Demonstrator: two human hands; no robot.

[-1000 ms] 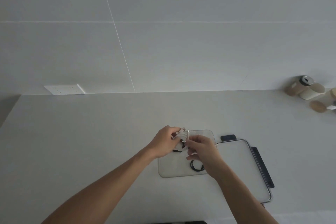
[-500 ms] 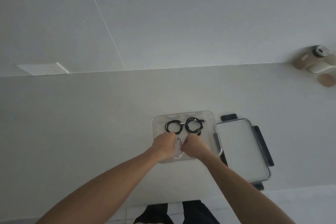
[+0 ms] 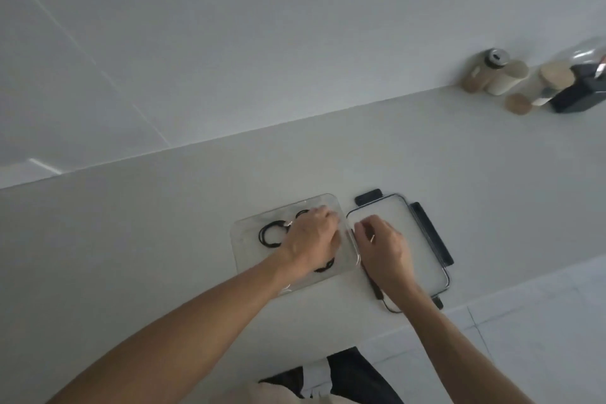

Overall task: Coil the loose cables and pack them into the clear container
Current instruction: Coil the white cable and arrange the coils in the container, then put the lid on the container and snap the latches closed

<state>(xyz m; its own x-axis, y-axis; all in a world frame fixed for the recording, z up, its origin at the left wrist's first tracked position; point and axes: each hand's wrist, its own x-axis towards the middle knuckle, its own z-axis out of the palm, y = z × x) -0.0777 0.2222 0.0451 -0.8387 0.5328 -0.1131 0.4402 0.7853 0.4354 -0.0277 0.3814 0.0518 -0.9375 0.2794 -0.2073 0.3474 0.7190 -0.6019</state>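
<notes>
Clear container sits on the white tabletop, mid-frame. Inside it, at the left, a black coiled cable lies flat. Left hand reaches down into the container, palm down, fingers bent toward the far right corner; whether it holds anything is hidden, cannot tell. More black cable peeks out under that hand's wrist side, and a bit of another coil shows just above the knuckles. Just right, touching the container's edge, is the lid with black clips, lying flat. Right hand hovers over the lid's left part, fingers curled; grip unclear. Far right against the wall: jars and a dark box.
</notes>
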